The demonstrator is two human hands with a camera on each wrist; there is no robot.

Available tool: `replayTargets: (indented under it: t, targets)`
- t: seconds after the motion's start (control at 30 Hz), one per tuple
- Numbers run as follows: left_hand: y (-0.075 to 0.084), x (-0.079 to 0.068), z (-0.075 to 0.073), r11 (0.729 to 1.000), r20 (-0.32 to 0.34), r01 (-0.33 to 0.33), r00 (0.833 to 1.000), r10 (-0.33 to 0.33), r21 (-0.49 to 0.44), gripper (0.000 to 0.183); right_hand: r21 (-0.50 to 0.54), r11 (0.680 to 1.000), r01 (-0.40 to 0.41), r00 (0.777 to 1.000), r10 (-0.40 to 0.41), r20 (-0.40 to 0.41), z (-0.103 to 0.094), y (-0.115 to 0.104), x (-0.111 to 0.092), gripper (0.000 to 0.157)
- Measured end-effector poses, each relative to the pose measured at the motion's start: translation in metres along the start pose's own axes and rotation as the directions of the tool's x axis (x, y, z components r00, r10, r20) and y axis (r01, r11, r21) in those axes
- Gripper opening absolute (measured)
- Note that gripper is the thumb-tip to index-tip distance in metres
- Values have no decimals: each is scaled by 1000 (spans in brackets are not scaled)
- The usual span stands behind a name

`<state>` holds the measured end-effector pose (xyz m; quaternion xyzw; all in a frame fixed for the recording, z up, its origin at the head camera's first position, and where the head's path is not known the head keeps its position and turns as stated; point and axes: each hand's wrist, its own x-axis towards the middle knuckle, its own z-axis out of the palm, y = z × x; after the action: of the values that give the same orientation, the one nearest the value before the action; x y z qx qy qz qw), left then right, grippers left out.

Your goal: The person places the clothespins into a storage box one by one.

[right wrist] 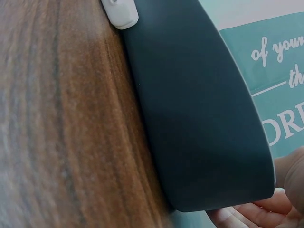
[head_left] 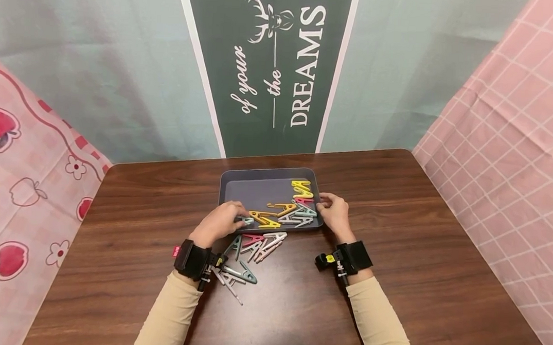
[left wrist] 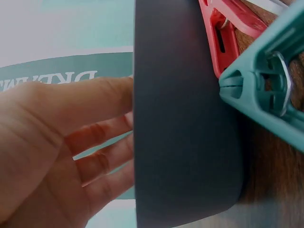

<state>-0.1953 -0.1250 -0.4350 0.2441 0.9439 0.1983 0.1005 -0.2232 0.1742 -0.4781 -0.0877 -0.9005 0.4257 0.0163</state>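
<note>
My left hand [head_left: 221, 221] reaches over the front left corner of the dark grey tray [head_left: 257, 189]. Its thumb and fingertips pinch a pale green clothespin [head_left: 248, 220] low inside the tray; the near wall hides this grip in the left wrist view. At the opposite side, my right hand [head_left: 334, 212] holds the tray's right wall, thumb at the rim and fingers along the outside. Yellow clothespins [head_left: 269, 222] lie inside at the front and back right, with red, green and whitish ones [head_left: 298, 214] bunched in the right front corner.
In front of the tray, several loose clothespins lie on the brown table [head_left: 289, 307]: a red one [head_left: 252, 239], a dark green one [head_left: 248, 274], and white and pink ones [head_left: 273, 239]. Printed curtains [head_left: 387, 84] stand behind the table and along both sides.
</note>
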Motion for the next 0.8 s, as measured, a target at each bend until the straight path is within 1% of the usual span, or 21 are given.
replayTargets:
  t: [0.13, 0.23, 0.37, 0.5, 0.8]
  targets:
    - [0, 1, 0, 999, 28, 20, 999, -19, -32, 22, -1, 1000, -2, 1000, 2, -2, -2, -1, -1, 33]
    - [-1, 3, 1, 999, 33, 28, 999, -27, -46, 20, 3, 1000, 4, 1000, -4, -3, -2, -1, -1, 34]
    - [-2, 6, 3, 996, 53, 58, 997, -54, -75, 18, 4, 1000, 15, 1000, -15, -3, -2, 0, -1, 33]
    - [-4, 11, 6, 994, 63, 68, 996, -63, -82, 17, 2, 1000, 22, 1000, -22, -8, -2, 0, -1, 33]
    - [-5, 15, 10, 994, 65, 53, 997, -47, -91, 18, 5, 1000, 28, 1000, -28, -11, -2, -1, -1, 32]
